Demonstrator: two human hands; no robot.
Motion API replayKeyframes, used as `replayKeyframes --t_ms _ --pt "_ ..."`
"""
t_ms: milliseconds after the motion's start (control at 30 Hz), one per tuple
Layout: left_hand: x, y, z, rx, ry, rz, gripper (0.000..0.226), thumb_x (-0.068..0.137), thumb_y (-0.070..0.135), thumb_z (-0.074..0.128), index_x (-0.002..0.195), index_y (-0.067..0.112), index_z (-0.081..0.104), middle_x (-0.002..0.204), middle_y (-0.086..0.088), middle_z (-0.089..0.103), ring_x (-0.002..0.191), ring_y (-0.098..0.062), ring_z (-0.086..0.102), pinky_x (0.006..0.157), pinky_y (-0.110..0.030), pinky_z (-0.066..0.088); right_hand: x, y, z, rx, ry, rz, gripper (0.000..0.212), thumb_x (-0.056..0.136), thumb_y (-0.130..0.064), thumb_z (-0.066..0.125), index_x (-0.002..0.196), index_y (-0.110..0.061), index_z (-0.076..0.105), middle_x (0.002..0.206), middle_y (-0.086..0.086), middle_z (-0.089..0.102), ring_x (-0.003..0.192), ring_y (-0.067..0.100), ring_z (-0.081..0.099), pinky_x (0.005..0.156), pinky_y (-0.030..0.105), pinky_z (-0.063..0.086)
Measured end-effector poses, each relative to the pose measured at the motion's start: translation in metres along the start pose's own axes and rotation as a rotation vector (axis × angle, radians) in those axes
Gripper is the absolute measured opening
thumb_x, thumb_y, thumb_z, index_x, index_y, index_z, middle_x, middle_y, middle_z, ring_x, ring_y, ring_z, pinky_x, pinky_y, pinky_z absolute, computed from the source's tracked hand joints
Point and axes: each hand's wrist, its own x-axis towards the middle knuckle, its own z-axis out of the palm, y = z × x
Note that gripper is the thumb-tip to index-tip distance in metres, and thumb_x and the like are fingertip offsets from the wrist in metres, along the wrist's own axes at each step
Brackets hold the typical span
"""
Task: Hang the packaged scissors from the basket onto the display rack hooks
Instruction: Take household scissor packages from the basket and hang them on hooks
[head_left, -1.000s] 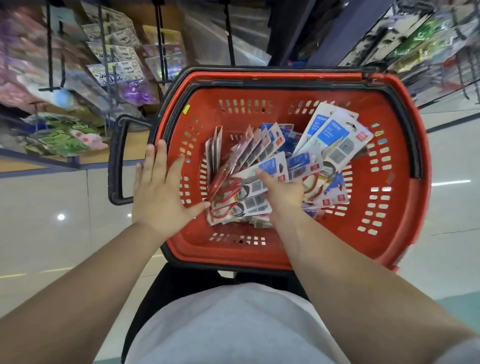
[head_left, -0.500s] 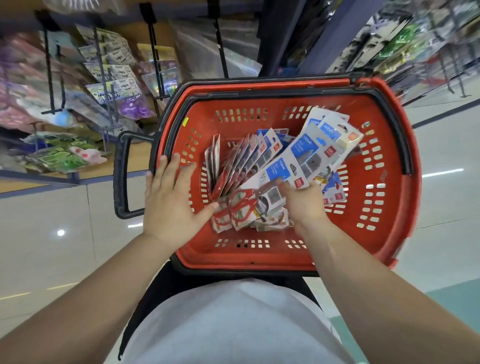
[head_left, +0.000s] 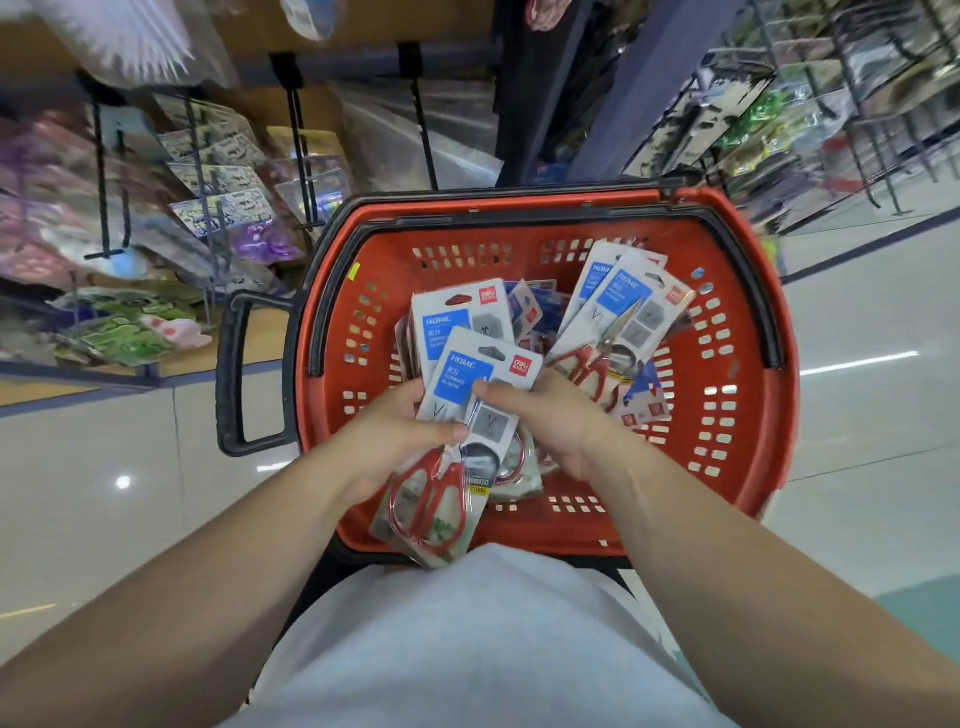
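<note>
While the left hand (head_left: 387, 441) and right hand (head_left: 550, 421) both clutch stacked scissor packs (head_left: 467, 374) over the basket (head_left: 769, 441), the slick bundle may fan and drop.

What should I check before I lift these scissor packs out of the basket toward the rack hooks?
1. Grip of left hand on held packs: ok.
2. Thumb of right hand on the front pack: ok.
3. Front pack's hang hole unblocked: ok.
4. Free spot on rack hooks: cannot tell, blurred.
5. Count of packs gripped: cannot tell.
</note>
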Motion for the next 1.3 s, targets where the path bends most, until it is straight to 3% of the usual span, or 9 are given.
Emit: replayKeyframes --t_ms 167,300,533,733,800,900,1000,1200,1300 --pt "-0.016 -0.002 -0.019 -0.066 0.303 0.043 0.043 0.088 0.005 0.081 0.126 0.018 0.07 0.114 -0.002 0.081 0.109 -0.026 0.076 0.102 -0.049 0.057 0.024 0.008 0.015 0.153 0.037 0.14 0.062 0.086 -0.079 0.06 0.124 -0.031 0.072 0.127 -0.005 0.075 0.123 0.021 0.067 0.112 0.049 0.047" --pt "-0.035 0.009 -0.048 0.043 0.545 0.113 0.032 0.089 0.012 0.082 0.114 0.029 0.072 0.097 0.014 0.081 0.091 -0.008 0.078 0.087 -0.033 0.06 0.057 0.008 0.019 -0.057 0.162 0.181 0.054 0.102 -0.059 0.054 0.13 -0.014 0.066 0.116 0.006 0.075 0.103 0.025 0.073 0.09 0.043 0.061" --pt "-0.061 0.002 -0.082 -0.021 0.628 0.119 0.036 0.091 0.008 0.078 0.125 0.021 0.072 0.112 0.003 0.081 0.102 -0.018 0.078 0.094 -0.039 0.059 0.102 0.021 0.047 -0.461 0.146 0.235 0.073 0.093 -0.06 0.066 0.142 -0.007 0.057 0.112 0.012 0.075 0.106 0.03 0.073 0.098 0.047 0.059" --pt "-0.069 -0.008 -0.092 -0.083 0.664 0.063 0.028 0.094 0.011 0.075 0.118 0.026 0.075 0.105 0.003 0.082 0.093 -0.022 0.08 0.087 -0.043 0.062 0.121 0.03 0.073 -0.684 0.154 0.227 0.037 0.101 -0.04 0.064 0.083 -0.008 0.06 0.097 0.015 0.07 0.087 0.029 0.064 0.092 0.044 0.06" --pt "-0.07 -0.007 -0.094 -0.079 0.664 0.054 0.027 0.094 0.012 0.076 0.116 0.029 0.075 0.104 0.005 0.082 0.091 -0.021 0.08 0.086 -0.042 0.062 0.127 0.036 0.072 -0.737 0.158 0.219 0.029 0.102 -0.027 0.059 0.083 -0.005 0.061 0.094 0.014 0.067 0.086 0.03 0.065 0.085 0.04 0.06" --pt "-0.068 -0.002 -0.094 -0.117 0.629 0.079 0.028 0.095 0.009 0.074 0.117 0.027 0.073 0.105 0.004 0.082 0.092 -0.02 0.08 0.082 -0.039 0.062 0.128 0.046 0.059 -0.581 0.172 0.236 0.03 0.095 -0.025 0.066 0.113 -0.002 0.07 0.113 0.018 0.074 0.104 0.036 0.073 0.091 0.047 0.061" --pt "-0.062 0.005 -0.092 -0.167 0.596 0.104 0.03 0.095 0.005 0.072 0.119 0.023 0.073 0.107 0.002 0.082 0.096 -0.022 0.08 0.084 -0.037 0.061 0.098 0.034 0.041 -0.486 0.168 0.219 0.014 0.097 -0.013 0.067 0.103 -0.001 0.071 0.107 0.022 0.075 0.093 0.038 0.076 0.084 0.054 0.063" --pt "-0.041 0.02 -0.071 -0.184 0.565 0.166 0.034 0.093 0.003 0.075 0.118 0.026 0.073 0.102 0.014 0.081 0.092 -0.002 0.077 0.081 -0.02 0.057 0.029 0.01 -0.02 -0.216 0.051 0.131 0.01 0.101 -0.008 0.066 0.106 -0.012 0.073 0.098 0.009 0.079 0.075 0.019 0.075 0.075 0.033 0.064" --pt "-0.027 0.022 -0.054 -0.22 0.539 0.158 0.037 0.091 0.003 0.078 0.122 0.023 0.073 0.114 0.003 0.081 0.109 -0.019 0.076 0.105 -0.042 0.055 0.001 0.001 -0.047 -0.117 0.019 0.056 0.01 0.101 -0.009 0.065 0.105 -0.01 0.074 0.092 0.004 0.08 0.077 0.017 0.072 0.068 0.028 0.061"
